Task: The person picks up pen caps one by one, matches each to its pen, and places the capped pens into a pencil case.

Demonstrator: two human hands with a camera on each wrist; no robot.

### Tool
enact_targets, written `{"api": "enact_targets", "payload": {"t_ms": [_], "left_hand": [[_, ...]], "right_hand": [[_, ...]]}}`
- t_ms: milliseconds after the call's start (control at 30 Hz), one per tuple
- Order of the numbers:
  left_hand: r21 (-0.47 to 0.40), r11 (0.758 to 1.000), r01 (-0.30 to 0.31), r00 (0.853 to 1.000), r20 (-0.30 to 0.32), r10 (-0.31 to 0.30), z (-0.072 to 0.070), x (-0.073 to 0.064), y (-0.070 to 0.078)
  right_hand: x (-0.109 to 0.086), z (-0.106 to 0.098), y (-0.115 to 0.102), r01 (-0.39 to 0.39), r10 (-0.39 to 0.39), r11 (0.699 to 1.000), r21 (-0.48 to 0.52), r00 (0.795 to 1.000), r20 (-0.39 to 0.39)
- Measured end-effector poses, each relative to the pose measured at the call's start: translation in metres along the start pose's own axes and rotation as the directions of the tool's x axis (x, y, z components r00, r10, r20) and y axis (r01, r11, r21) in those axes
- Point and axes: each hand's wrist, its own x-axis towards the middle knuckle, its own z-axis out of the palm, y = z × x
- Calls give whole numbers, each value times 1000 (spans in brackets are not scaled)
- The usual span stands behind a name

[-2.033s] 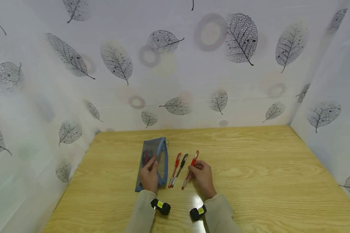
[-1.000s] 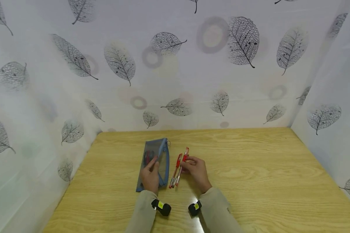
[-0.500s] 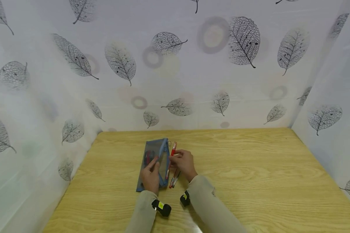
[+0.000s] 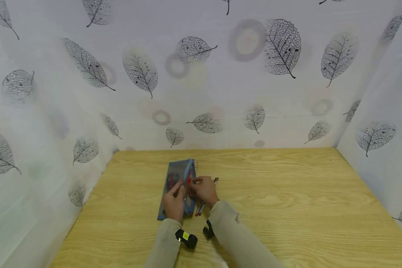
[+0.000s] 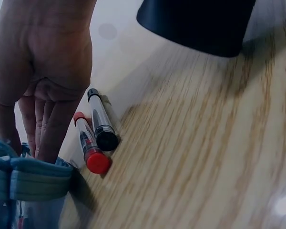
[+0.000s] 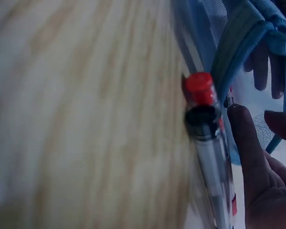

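Observation:
A blue-trimmed mesh pencil pouch (image 4: 179, 166) lies left of centre, its zip mouth spread toward the right. My left hand (image 4: 173, 205) pinches the edge of that mouth. My right hand (image 4: 205, 190) has its fingers at the opening, holding a red pen (image 4: 190, 176) that is partly inside; the fingers hide much of it. In the left wrist view the right hand's fingers reach down into the blue-edged mouth. Beside the pouch, a black pen (image 5: 102, 121) and a second red pen (image 5: 88, 143) lie side by side under the right hand.
Dark items with some red (image 4: 172, 181) show through the pouch's mesh. A small ring (image 4: 196, 165) hangs from the zip end. The wooden table (image 4: 288, 201) meets leaf-printed white sheeting (image 4: 227, 89) at the back and sides. Each wrist bears a black camera (image 4: 187, 240).
My right hand has carried the red pen leftward, over the other two pens, and lowered it into the pouch mouth. My left hand keeps its grip on the pouch edge.

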Motion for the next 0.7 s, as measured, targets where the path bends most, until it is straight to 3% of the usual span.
{"api": "enact_targets", "payload": {"t_ms": [267,500,700], "left_hand": [[25,999,-30,999,-18,30,1,1,0],[21,1000,-15,1000,0,15,1,0,-1],[35,999,8,1000,-7,-8,2,1,-1]], "right_hand": [[0,-3,2,1,-2,998,69,1000,16],[0,-8,4,9,-11,994,108,1000,13],[-5,-15,5,49,-43,993,112,998,-54]]}}
